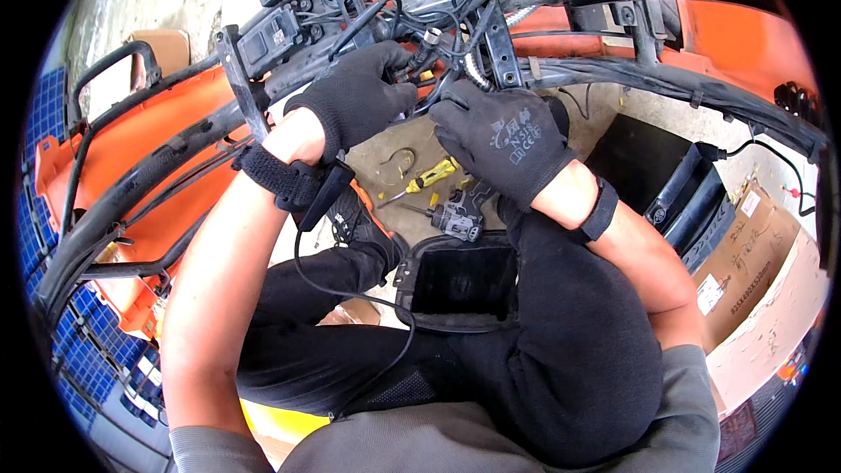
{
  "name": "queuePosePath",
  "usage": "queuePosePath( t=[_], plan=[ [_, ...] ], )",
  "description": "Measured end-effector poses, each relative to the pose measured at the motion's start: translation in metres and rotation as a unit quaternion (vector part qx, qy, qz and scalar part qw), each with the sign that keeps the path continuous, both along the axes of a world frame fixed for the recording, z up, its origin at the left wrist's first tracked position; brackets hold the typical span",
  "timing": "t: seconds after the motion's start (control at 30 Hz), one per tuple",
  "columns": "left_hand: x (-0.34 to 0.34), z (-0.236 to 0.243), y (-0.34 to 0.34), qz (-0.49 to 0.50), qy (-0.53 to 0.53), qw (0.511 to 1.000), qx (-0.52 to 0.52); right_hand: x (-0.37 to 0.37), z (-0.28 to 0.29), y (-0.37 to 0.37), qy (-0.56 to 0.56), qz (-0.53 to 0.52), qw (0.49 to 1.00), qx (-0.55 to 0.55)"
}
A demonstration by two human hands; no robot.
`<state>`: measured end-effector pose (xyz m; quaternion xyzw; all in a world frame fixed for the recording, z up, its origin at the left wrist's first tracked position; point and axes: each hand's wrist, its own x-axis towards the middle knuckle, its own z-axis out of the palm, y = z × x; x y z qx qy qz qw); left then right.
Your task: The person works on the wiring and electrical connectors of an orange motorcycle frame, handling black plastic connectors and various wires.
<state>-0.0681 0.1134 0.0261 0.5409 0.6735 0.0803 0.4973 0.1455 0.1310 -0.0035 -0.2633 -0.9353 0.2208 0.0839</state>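
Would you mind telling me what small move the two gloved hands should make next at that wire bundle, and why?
Probably pinch the connector firmly with the left hand while the right hand steadies the black wires. Both hands already meet at the bundle under the black frame, and the yellow screwdriver lies unused on the floor.

A tangle of black cables (438, 31) runs along the black tubular frame (175, 158) of an orange vehicle, with a small metal-tipped connector (431, 36) standing up between the gloved fingers
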Motion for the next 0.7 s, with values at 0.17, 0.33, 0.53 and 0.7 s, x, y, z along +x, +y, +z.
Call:
queuePosePath(
  t=[0.17,0.33,0.53,0.7],
  plan=[
    [-0.01,-0.01,0.001,-0.029,-0.009,0.999,0.021,0.002,0.001,0.001,0.018,-0.001,1.0,-0.016],
    [-0.007,-0.002,0.003,-0.018,-0.005,1.0,0.003,0.004,0.002,0.002,0.019,0.0,1.0,-0.022],
    [-0.006,-0.001,0.002,0.002,-0.017,1.0,-0.001,0.004,0.0,0.002,0.04,0.002,0.999,-0.021],
    [0.02,0.027,-0.008,-0.117,0.29,0.938,0.147,0.005,0.002,0.003,0.023,0.004,0.999,-0.024]
  ],
)
